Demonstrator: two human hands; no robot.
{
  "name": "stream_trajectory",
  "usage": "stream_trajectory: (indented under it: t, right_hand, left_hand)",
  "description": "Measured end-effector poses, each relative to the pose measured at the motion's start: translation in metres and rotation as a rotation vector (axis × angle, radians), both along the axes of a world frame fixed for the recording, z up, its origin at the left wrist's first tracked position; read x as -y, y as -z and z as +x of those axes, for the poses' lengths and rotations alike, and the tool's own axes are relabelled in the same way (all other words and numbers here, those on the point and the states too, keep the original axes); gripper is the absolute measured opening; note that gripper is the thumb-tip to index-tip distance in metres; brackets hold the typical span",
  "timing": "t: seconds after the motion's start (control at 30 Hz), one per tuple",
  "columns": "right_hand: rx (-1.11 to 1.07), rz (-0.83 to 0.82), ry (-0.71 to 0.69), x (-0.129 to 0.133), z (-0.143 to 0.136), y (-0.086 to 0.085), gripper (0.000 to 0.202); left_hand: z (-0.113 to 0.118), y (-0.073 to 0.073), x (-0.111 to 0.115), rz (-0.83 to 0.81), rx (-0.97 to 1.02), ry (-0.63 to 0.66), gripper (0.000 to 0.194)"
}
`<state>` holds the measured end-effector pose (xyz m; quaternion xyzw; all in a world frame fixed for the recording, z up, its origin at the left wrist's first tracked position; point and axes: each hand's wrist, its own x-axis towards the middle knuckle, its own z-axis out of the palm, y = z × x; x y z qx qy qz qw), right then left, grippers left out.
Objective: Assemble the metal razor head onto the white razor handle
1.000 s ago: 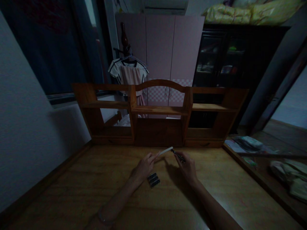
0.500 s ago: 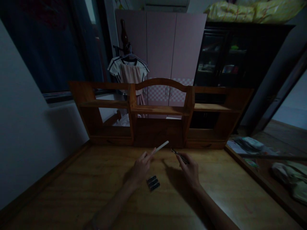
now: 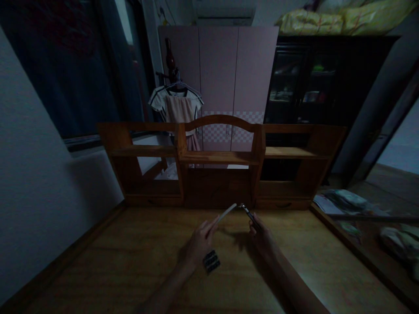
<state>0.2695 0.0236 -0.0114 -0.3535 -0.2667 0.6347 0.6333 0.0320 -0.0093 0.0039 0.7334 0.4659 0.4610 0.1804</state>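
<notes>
**Two slim pieces held tip to tip**

The left hand (image 3: 196, 244) pinches a pale tube (image 3: 225, 212); the right hand (image 3: 263, 237) grips a dark pen piece (image 3: 249, 213). Their ends nearly touch above the counter (image 3: 114, 261), not yet joined. Both forearms reach forward, fingers angled inward. A small dark pack (image 3: 211, 261) lies beneath the left hand.

A dim room: a wooden desk (image 3: 98, 266) carries a shelf hutch (image 3: 219, 159) along its far edge; behind stand a pink wardrobe (image 3: 219, 74) and a dark glass-fronted cabinet (image 3: 304, 83).
</notes>
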Motion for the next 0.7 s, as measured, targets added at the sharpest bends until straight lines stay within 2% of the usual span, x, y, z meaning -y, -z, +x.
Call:
stream_trajectory:
  t: [0.13, 0.23, 0.43, 0.7]
  right_hand:
    - [0.072, 0.049, -0.077, -0.0012, -0.0014, 0.0008, 0.03]
    - [0.063, 0.082, -0.117, 0.0013, -0.0043, -0.0004, 0.032]
    - [-0.011, 0.066, -0.129, 0.0081, -0.0072, -0.0071, 0.029]
    - [0.045, 0.076, -0.139, 0.0084, -0.0091, -0.0073, 0.029]
  left_hand:
    - [-0.0008, -0.0011, -0.0024, -0.06, 0.185, 0.095, 0.039]
    - [0.0013, 0.0025, -0.0029, -0.122, 0.229, 0.178, 0.038]
    - [-0.0033, 0.0074, -0.008, -0.111, 0.272, 0.045, 0.037]
    - [-0.0041, 0.0031, -0.0089, -0.06, 0.166, 0.036, 0.036]
